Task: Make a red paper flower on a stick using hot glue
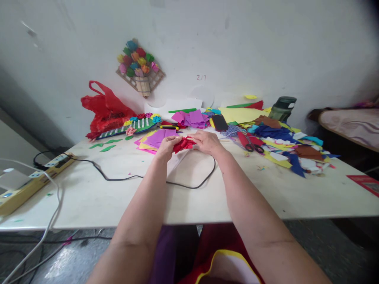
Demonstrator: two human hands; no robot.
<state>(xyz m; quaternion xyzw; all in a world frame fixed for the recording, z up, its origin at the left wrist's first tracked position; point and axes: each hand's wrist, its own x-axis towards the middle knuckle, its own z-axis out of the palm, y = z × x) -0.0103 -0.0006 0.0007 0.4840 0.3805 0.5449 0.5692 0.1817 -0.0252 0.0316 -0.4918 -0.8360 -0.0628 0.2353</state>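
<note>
Between my two hands, above the middle of the table, is a red paper flower (184, 144) with folded petals. My left hand (169, 145) pinches its left side, fingers closed. On the other side, my right hand (206, 142) has its fingers bent over the flower's right and top edge. The finger pads are partly hidden. Just behind my left hand lies a stack of purple, yellow and pink paper sheets (158, 138). A black cable (189, 187) loops on the table below the hands.
At the back left stand a red plastic bag (103, 106) and several paper flowers (130, 130). Scissors (254, 147) and a heap of paper scraps (296, 148) lie right, before a dark bottle (282, 109). A power strip (35, 177) sits at the left edge.
</note>
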